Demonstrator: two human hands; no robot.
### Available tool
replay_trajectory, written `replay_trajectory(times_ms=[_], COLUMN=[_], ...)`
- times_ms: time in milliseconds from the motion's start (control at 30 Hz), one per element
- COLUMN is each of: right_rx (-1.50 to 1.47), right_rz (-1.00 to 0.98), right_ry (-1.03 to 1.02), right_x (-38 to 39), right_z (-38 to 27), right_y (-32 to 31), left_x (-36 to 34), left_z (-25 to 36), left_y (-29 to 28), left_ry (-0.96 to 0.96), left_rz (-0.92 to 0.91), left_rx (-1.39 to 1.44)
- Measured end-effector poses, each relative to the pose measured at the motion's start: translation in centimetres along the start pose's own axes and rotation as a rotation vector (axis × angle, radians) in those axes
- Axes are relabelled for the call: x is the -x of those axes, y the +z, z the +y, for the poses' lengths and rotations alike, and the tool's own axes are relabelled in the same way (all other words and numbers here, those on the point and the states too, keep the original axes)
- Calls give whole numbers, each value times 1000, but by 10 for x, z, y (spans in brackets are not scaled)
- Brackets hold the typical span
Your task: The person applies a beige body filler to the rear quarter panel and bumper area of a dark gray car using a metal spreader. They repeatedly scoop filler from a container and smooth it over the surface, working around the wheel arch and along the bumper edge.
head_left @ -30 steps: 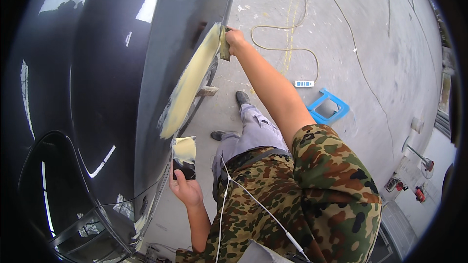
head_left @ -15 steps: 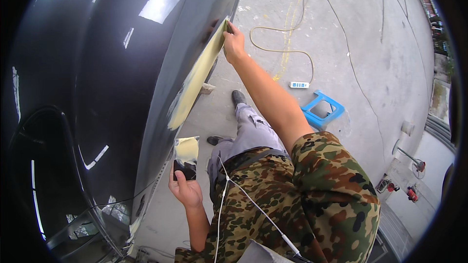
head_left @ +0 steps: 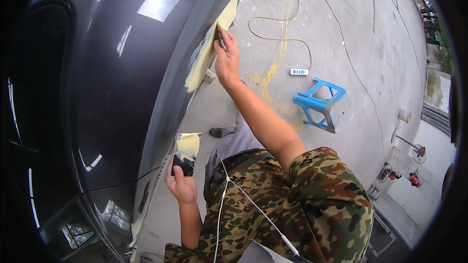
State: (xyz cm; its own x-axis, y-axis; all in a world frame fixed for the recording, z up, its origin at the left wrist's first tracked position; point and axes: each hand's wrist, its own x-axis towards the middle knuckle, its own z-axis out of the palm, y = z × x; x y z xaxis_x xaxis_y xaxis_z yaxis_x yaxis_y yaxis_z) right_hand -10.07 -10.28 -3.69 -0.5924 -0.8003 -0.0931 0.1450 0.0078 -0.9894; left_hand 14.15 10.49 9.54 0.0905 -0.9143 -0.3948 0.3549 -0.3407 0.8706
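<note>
On the left stands a dark grey car body (head_left: 122,68) with a long streak of cream-coloured body filler (head_left: 197,70) on its lower edge. My right hand (head_left: 227,61) pinches a thin spreader (head_left: 220,30), mostly hidden by the fingers, against the filler about midway along the streak. Nearer to me, my left hand (head_left: 181,185) grips a small dark mixing board (head_left: 182,166) from below, thumb on top. A smeared heap of the same cream filler (head_left: 188,145) covers the board's upper part. The board is close beside the car, apart from it.
A blue step stool (head_left: 319,104) lies on the grey concrete floor (head_left: 360,34) to the right. Beyond it is a white power strip (head_left: 298,72) with a looping cable (head_left: 278,18). A fan (head_left: 418,151) stands at the far right.
My right hand has drawn the spreader back towards me along the streak, leaving filler visible beyond the fingers. My left hand holds the board much as before. The view has shifted slightly.
</note>
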Motion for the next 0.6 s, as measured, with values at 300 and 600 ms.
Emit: replay_trajectory(times_ms=[300,600], right_rx=[115,272], right_rz=[-57,-111], right_ry=[-282,-438], right_x=[116,187], right_z=[13,28], right_y=[19,16], left_x=[39,63], left_z=[-1,-4], left_y=[-73,-62], left_ry=[-6,-25], left_rz=[-49,-85], left_rx=[-43,-114])
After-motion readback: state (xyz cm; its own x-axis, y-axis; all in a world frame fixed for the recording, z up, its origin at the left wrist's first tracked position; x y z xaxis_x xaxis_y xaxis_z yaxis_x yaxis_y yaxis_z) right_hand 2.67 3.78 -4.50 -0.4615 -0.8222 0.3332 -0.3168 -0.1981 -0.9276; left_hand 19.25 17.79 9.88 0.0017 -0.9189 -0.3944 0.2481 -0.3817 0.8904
